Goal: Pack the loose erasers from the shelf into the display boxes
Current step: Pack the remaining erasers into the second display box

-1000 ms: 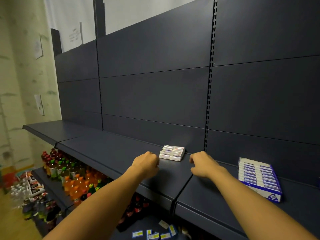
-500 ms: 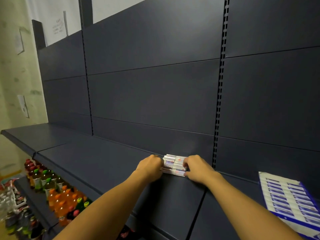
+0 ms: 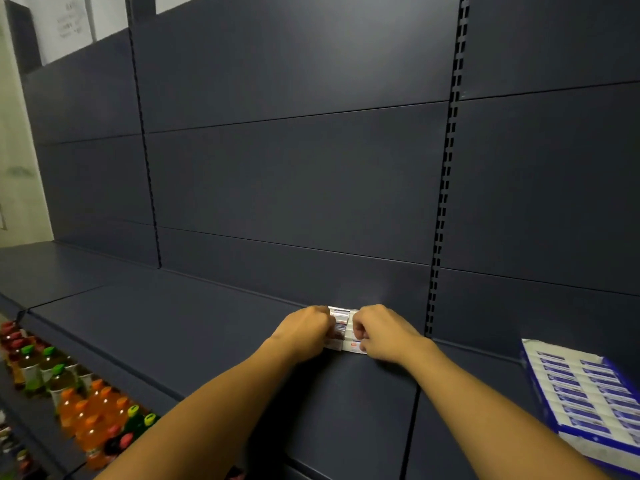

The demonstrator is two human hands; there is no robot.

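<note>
White erasers (image 3: 341, 329) | left hand (image 3: 306, 329), right hand (image 3: 382, 336) now closer, both grips pinching stack | display box (image 3: 585, 393) right

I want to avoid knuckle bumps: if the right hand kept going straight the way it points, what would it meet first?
Probably the eraser stack the right hand already grips; beyond it, the shelf's back panel.

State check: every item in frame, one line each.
erasers: stacked on the shelf, gripped from both sides
left hand: fingers curled on the stack's left side
right hand: fingers curled on the stack's right side
display box: open, rows filled, on the shelf to the right
bottles: upright, capped, on the lower shelf
</note>
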